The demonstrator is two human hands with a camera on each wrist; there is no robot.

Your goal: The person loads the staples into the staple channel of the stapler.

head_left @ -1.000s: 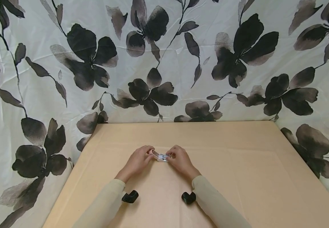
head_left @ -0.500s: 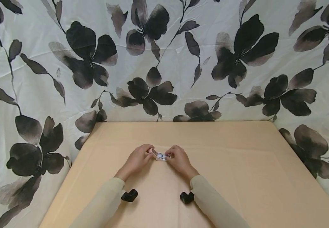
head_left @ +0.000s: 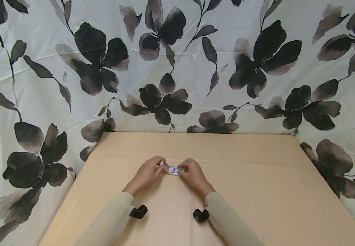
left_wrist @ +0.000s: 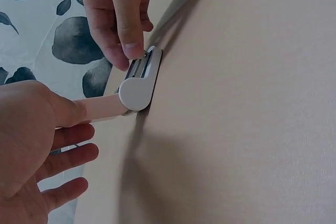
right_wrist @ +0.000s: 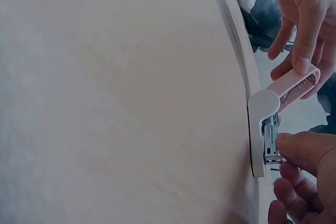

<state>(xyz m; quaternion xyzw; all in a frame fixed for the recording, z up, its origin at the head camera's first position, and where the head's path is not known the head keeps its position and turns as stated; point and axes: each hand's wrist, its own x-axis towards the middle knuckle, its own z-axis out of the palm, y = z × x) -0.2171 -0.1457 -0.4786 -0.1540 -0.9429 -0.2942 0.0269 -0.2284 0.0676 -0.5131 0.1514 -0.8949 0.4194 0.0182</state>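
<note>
A small pink and white stapler [head_left: 173, 171] stands low over the table between the two hands, its pink top arm swung up from the white base. My left hand [head_left: 147, 173] pinches that pink arm [left_wrist: 102, 107] between thumb and forefinger, the other fingers spread loosely. Inside the white base [right_wrist: 257, 108], the metal staple channel [right_wrist: 270, 135] lies exposed. At its far end, away from the hinge, my right hand [head_left: 195, 173] pinches with thumb and forefinger. Whether a staple strip sits between those fingertips is too small to tell.
A light tan table [head_left: 257, 191] spreads around the hands. Behind it and at both sides hangs a white cloth [head_left: 202, 68] with dark flowers. A black wrist camera [head_left: 139, 212] sits at the left cuff, another black camera [head_left: 200, 215] at the right.
The head view has shifted slightly. Both hands keep their hold on the stapler in nearly the same place.
</note>
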